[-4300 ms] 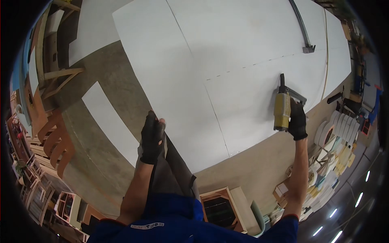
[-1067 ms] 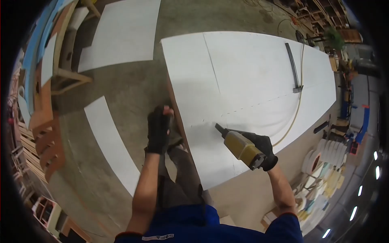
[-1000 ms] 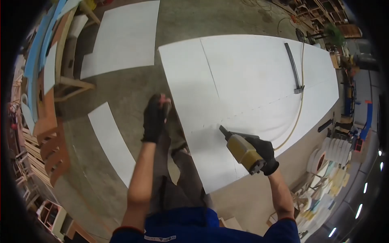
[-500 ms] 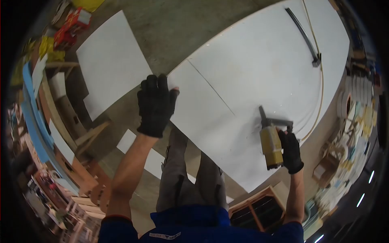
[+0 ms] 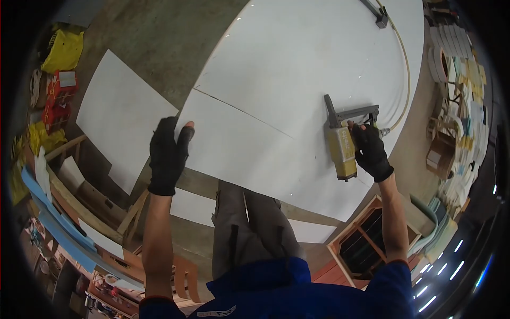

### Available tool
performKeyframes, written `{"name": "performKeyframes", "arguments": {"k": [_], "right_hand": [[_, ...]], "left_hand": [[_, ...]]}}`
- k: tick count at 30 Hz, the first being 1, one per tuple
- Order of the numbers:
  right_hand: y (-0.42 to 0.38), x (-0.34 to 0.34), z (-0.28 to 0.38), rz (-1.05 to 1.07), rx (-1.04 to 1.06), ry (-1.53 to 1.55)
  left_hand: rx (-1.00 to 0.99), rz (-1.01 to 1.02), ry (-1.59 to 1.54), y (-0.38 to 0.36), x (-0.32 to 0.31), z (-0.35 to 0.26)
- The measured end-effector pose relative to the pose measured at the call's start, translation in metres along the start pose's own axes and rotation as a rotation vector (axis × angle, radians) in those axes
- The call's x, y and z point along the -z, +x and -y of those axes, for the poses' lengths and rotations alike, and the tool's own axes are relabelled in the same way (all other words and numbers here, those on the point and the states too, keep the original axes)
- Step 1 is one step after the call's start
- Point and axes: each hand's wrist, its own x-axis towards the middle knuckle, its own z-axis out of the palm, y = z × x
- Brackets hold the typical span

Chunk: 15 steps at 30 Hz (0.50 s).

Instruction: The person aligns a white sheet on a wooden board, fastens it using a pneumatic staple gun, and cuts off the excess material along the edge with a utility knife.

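Observation:
A large white panel (image 5: 297, 69) lies flat in front of me, with a thin seam across its near part. My left hand (image 5: 168, 154), in a black fingerless glove, rests flat on the panel's near left corner, fingers spread over the edge. My right hand (image 5: 370, 152), also gloved, grips the handle of a yellow pneumatic stapler (image 5: 340, 144) whose nose points away from me over the panel. A tan air hose (image 5: 405, 80) curves from the stapler across the board. A dark bar tool (image 5: 374, 13) lies at the panel's far end.
A loose white sheet (image 5: 119, 117) lies on the concrete floor to the left. A wooden frame (image 5: 366, 242) stands by my right leg. Stacked cut parts (image 5: 457, 58) fill the right side, and yellow and red items (image 5: 58, 69) sit far left.
My view swung round the panel's corner. My left hand came off the edge and settled flat on the corner. My right hand carried the stapler further right and turned its nose away from me.

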Motion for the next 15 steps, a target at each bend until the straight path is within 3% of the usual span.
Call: {"name": "performKeyframes", "arguments": {"k": [2,5,11,15], "right_hand": [[0.000,0.001,-0.002,-0.011,-0.019,0.046],[0.001,0.004,-0.001,0.061,-0.049,0.027],[0.000,0.009,-0.007,0.112,-0.053,0.024],[0.004,0.015,0.000,0.125,-0.069,0.013]], "left_hand": [[-0.083,0.062,0.024,0.007,-0.004,0.014],[-0.216,-0.067,-0.164,0.014,-0.019,0.026],[-0.238,-0.166,-0.216,0.015,-0.024,0.034],[-0.224,-0.107,-0.224,0.014,-0.022,0.041]]}}
